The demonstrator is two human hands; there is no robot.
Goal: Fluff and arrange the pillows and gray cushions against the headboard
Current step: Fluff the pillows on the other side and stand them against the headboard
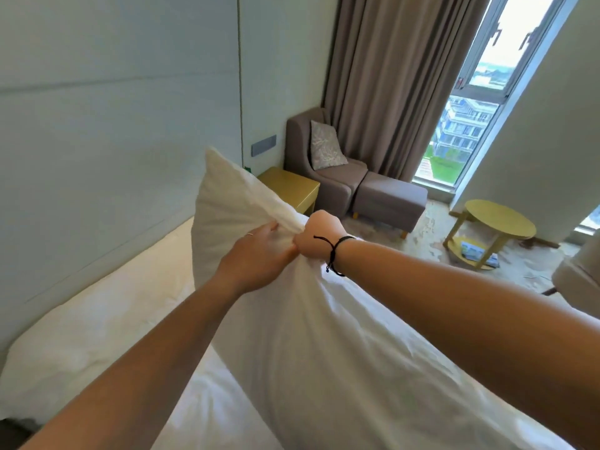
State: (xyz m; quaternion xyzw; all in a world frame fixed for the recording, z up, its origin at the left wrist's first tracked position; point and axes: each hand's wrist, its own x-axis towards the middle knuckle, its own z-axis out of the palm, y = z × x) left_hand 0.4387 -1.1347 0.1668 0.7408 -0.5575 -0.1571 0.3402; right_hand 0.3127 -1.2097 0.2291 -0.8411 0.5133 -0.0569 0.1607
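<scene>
- Head view: a large white pillow point(292, 319) is held upright above a white bed point(201, 417), filling the middle of the picture. Its cover is smooth, soft cotton with light creases, and one pointed corner sticks up toward the pale padded headboard point(113, 157) at the left.
- The top edge of the pillow is gathered into a bunch of folds where both hands meet, side by side and touching.
- The left hand point(259, 254) reaches in from the lower left. Its grip is partly curled: thumb and fingers pinch the bunched fabric, with the index finger stretched along the fold. A thin ring sits on one finger.
- The right hand point(316, 237) comes in from the right. Its grip is a tight fist closed around the same bunch of fabric. A black cord bracelet point(334, 251) is tied at the wrist.
- A second white pillow point(81, 345) lies flat on the bed at the left, resting against the base of the headboard.
- Beyond the bed stand a yellow bedside surface point(292, 186), a gray armchair point(328, 177) holding a patterned gray cushion point(326, 144), a matching footstool point(389, 199), brown curtains point(399, 76), a tall window point(480, 102) and a round yellow side surface point(496, 219).
</scene>
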